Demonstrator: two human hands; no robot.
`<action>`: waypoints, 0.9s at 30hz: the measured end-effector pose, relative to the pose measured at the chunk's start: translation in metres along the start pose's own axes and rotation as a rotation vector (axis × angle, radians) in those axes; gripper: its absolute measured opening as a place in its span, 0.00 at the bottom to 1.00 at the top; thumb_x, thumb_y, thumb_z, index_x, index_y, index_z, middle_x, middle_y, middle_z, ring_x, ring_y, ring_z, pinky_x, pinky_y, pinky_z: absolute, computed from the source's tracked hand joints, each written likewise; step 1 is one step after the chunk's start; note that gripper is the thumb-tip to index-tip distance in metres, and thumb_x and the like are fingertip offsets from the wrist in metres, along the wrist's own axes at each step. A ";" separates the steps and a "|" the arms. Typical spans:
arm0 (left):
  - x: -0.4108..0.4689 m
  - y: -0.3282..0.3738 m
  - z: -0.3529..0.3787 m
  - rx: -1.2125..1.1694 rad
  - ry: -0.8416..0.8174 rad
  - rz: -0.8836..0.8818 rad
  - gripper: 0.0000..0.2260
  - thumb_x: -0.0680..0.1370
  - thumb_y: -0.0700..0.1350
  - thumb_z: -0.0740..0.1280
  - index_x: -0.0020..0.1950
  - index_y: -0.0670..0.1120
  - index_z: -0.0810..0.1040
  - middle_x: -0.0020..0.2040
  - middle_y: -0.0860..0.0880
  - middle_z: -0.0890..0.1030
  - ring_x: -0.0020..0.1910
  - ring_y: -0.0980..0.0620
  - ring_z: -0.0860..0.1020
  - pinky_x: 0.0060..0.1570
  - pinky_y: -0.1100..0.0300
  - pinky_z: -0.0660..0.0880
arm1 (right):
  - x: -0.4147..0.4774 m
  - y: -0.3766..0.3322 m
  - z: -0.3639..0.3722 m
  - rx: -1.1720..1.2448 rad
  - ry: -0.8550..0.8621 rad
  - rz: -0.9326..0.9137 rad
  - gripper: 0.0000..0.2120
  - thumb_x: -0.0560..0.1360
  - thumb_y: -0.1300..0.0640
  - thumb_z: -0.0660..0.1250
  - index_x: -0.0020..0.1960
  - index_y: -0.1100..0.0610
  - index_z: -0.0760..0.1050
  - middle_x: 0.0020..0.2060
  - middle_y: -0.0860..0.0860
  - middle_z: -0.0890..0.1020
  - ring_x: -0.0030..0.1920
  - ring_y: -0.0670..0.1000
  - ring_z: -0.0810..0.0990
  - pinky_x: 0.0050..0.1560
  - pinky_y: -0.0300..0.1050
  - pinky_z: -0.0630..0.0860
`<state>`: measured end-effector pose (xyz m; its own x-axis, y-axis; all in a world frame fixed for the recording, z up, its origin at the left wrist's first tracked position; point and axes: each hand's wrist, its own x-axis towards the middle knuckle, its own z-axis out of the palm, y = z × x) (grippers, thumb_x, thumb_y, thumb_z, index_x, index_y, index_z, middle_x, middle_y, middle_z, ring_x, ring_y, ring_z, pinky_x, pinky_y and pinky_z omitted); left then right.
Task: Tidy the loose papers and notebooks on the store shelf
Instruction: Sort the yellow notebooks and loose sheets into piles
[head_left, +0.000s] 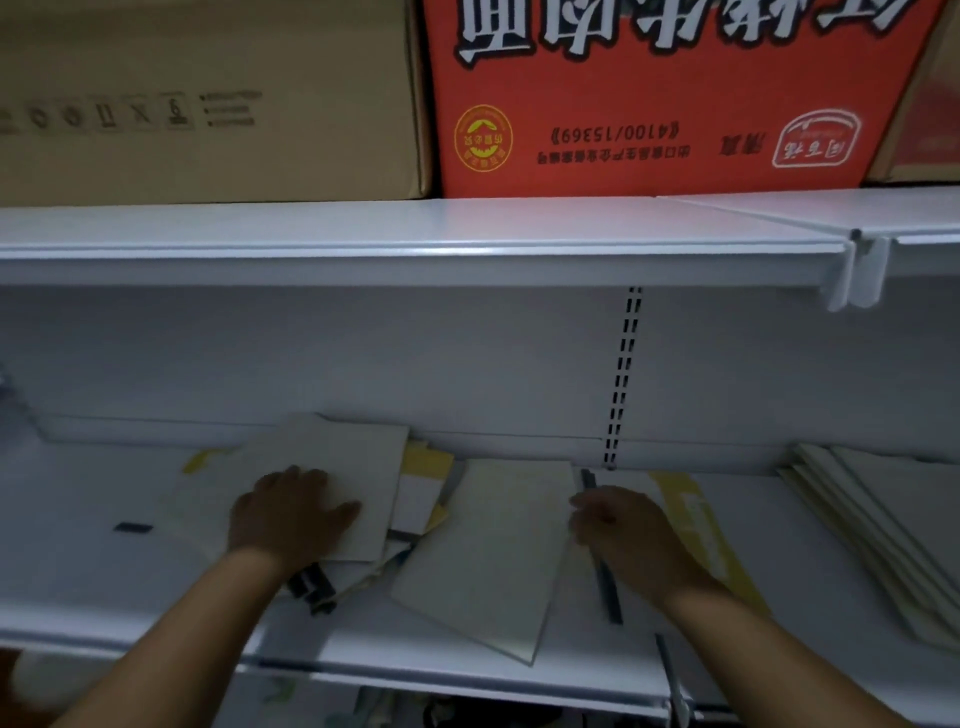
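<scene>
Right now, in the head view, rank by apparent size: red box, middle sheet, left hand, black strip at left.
1. red box, cropped by the frame
2. middle sheet
3. left hand
4. black strip
No close calls.

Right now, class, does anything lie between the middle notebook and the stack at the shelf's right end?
Yes: a yellow sheet lies flat between the notebook and the stack, beyond the right hand, plus a dark strip.

Dim light is falling from above; the upper shelf (415, 228) is glaring; both hands are blurring; edges are bowing.
</scene>
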<state>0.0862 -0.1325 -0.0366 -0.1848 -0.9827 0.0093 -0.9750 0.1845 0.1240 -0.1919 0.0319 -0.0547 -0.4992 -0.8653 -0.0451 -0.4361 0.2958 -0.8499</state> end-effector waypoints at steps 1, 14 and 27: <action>-0.005 -0.001 0.002 0.034 0.007 0.020 0.30 0.73 0.67 0.57 0.70 0.54 0.66 0.71 0.49 0.67 0.70 0.46 0.65 0.68 0.51 0.64 | 0.001 -0.013 0.021 0.162 -0.122 0.069 0.08 0.76 0.60 0.64 0.53 0.62 0.78 0.41 0.56 0.83 0.38 0.52 0.80 0.43 0.44 0.76; -0.043 0.021 0.001 -0.427 -0.072 0.267 0.24 0.72 0.57 0.69 0.67 0.53 0.71 0.69 0.52 0.69 0.66 0.53 0.69 0.59 0.62 0.69 | -0.010 -0.055 0.076 0.423 -0.251 0.146 0.05 0.76 0.62 0.63 0.49 0.53 0.74 0.53 0.57 0.78 0.45 0.54 0.79 0.35 0.44 0.79; -0.024 0.055 0.026 0.002 0.016 0.382 0.26 0.76 0.58 0.58 0.73 0.55 0.62 0.73 0.50 0.66 0.72 0.49 0.63 0.71 0.51 0.58 | -0.010 -0.001 0.004 0.079 -0.139 0.116 0.13 0.76 0.58 0.65 0.33 0.55 0.76 0.28 0.48 0.80 0.27 0.40 0.79 0.30 0.35 0.77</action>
<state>0.0336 -0.0984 -0.0556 -0.5329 -0.8432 0.0704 -0.8365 0.5375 0.1066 -0.1834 0.0390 -0.0555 -0.4317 -0.8766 -0.2127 -0.3184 0.3687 -0.8733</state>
